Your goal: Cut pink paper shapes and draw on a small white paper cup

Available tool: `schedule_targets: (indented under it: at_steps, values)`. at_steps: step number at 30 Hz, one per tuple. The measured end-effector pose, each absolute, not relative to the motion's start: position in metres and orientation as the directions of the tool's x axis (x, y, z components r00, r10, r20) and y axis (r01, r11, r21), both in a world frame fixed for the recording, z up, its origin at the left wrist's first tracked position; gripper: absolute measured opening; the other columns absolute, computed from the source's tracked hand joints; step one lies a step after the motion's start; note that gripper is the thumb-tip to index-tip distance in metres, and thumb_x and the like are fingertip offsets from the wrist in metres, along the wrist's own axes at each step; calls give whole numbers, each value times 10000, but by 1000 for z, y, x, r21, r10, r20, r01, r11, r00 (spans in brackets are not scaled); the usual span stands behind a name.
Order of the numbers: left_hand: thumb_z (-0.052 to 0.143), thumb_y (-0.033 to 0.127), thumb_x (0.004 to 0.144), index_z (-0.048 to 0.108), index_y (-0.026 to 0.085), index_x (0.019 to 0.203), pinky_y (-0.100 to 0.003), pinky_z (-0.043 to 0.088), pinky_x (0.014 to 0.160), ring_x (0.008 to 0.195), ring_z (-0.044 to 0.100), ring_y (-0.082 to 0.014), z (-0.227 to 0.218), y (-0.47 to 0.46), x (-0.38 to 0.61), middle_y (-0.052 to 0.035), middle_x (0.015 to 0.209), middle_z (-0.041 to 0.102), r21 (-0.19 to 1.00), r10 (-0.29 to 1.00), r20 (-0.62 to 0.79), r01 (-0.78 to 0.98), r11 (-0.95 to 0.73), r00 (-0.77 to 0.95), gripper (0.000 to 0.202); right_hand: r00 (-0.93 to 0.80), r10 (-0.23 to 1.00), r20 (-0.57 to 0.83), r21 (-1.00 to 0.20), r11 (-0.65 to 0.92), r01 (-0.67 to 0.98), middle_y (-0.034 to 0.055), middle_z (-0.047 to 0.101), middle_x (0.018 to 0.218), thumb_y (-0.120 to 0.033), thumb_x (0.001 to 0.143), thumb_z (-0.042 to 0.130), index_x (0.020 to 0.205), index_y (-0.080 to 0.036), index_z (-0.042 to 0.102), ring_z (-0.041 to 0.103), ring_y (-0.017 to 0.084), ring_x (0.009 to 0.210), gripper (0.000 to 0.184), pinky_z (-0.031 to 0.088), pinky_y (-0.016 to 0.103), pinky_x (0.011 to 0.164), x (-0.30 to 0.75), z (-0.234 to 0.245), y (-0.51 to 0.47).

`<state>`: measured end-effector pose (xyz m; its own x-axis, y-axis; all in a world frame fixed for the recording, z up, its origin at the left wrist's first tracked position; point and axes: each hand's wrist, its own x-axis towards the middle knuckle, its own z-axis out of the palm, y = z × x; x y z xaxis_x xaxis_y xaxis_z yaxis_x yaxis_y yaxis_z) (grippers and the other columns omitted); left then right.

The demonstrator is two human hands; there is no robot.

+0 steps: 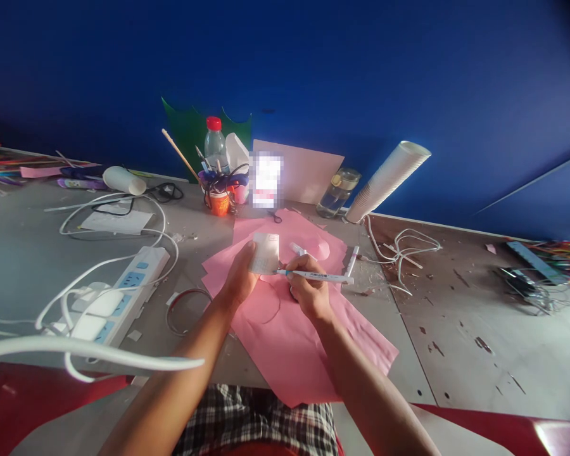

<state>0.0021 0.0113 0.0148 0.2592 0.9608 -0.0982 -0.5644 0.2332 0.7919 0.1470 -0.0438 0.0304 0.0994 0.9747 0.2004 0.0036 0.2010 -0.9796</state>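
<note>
My left hand (241, 273) is closed on a small whitish piece with faint marks (266, 252); whether it is a flat card or a paper cup I cannot tell. In my right hand (310, 286) is a white marker pen (332, 277), held crosswise with its bluish end by the right edge of that piece. Whether the tip touches it is too small to see. Both hands are above overlapping sheets of pink paper (304, 354). Beyond the right hand, a white pen-like stick (353, 259) lies at the paper's right edge.
A phone-like lit screen (267, 180) stands behind the paper, beside an orange cup of pens (219, 202) and a red-capped bottle (214, 142). Right of it are a glass jar (335, 193) and a leaning paper-cup stack (389, 177). A power strip (133, 285) with white cables lies left.
</note>
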Motion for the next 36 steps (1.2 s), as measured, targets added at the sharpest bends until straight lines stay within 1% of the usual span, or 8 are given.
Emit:
schedule_targets:
  at_steps: [6, 11, 16, 19, 22, 25, 30, 36]
  values:
    - [578, 603, 878, 695, 168, 906, -414, 582, 840, 987, 718, -308, 15, 11, 1, -112, 873, 744, 801, 960, -89, -553, 228, 267, 451, 64, 969, 238, -971, 236, 32, -1, 556, 708, -344, 790, 602, 763, -249, 562, 404, 132, 538, 107, 318, 273, 468, 147, 33, -44]
    - [581, 597, 881, 690, 166, 918, -417, 583, 835, 994, 711, -307, 16, 10, 1, -117, 909, 744, 799, 962, -60, -565, 207, 267, 446, 56, 965, 258, -966, 255, 48, 1, 574, 736, -316, 797, 600, 771, -249, 572, 431, 134, 558, 77, 322, 268, 469, 147, 35, -45]
    - [575, 607, 881, 688, 156, 938, -418, 583, 829, 995, 709, -308, 14, 12, 2, -126, 920, 741, 798, 960, -78, -560, 222, 269, 468, 138, 972, 192, -981, 190, 24, -22, 526, 673, -276, 773, 597, 759, -246, 566, 405, 124, 531, 45, 308, 262, 459, 146, 34, -44]
    - [595, 601, 870, 687, 166, 914, -422, 589, 818, 1006, 706, -317, 12, 13, 3, -126, 920, 744, 787, 963, -114, -569, 239, 246, 447, 193, 971, 140, -988, 148, -32, -42, 482, 621, -271, 756, 606, 743, -242, 557, 362, 112, 497, 59, 285, 257, 450, 146, 32, -42]
    - [615, 585, 865, 687, 164, 920, -413, 590, 824, 1014, 705, -311, 12, 13, 3, -124, 936, 749, 770, 963, -125, -588, 246, 239, 431, 184, 976, 118, -986, 137, -96, -62, 439, 571, -287, 750, 615, 739, -240, 552, 322, 103, 467, 79, 267, 254, 445, 146, 30, -42]
    - [619, 578, 874, 696, 145, 966, -398, 582, 847, 1014, 706, -295, 13, 13, 3, -127, 956, 751, 764, 961, -113, -596, 246, 253, 449, 163, 979, 122, -986, 138, -91, -64, 417, 568, -278, 751, 617, 743, -240, 563, 325, 105, 467, 66, 266, 254, 445, 146, 30, -43]
    - [610, 562, 885, 707, 133, 987, -399, 574, 862, 1016, 709, -296, 15, 13, 2, -130, 957, 752, 755, 961, -106, -609, 244, 254, 451, 119, 979, 163, -982, 173, -76, -33, 482, 627, -273, 745, 609, 758, -242, 579, 384, 122, 517, 45, 280, 257, 455, 147, 33, -45]
    - [599, 548, 895, 713, 133, 973, -403, 575, 861, 1015, 713, -306, 14, 13, 3, -135, 941, 754, 749, 959, -111, -613, 253, 261, 438, 80, 976, 203, -975, 209, -77, -14, 563, 704, -279, 756, 613, 764, -248, 583, 409, 127, 540, 44, 307, 265, 472, 147, 31, -43]
